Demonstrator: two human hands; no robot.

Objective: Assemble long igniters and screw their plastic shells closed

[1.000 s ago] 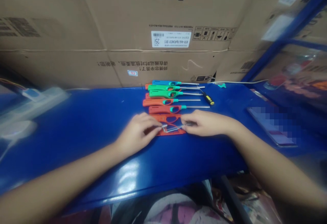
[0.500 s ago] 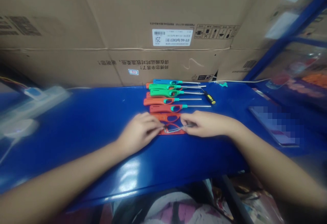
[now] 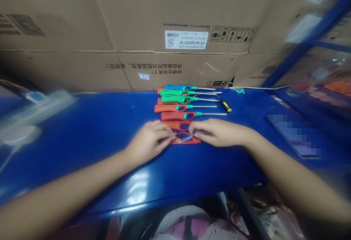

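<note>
On the blue table, my left hand pinches the left end of a thin, light-coloured wire over an open orange-red lighter shell. My right hand has its thumb and forefinger closed on the wire's other end, above the shell's right side. The small parts under both fingertips are hidden. Just behind my fingers lies another orange lighter shell, partly covered. Beyond it, long-necked lighters lie in a row: a red one, an orange one, green ones and a blue one.
A yellow-and-black screwdriver lies right of the lighter row. A large cardboard box stands along the back edge. On the left are a white power strip and a round white charger; at the right lies a phone.
My right fingertips have shifted slightly left along the wire, closer to my left hand. My left hand stays in place, and the lighters have not moved.
</note>
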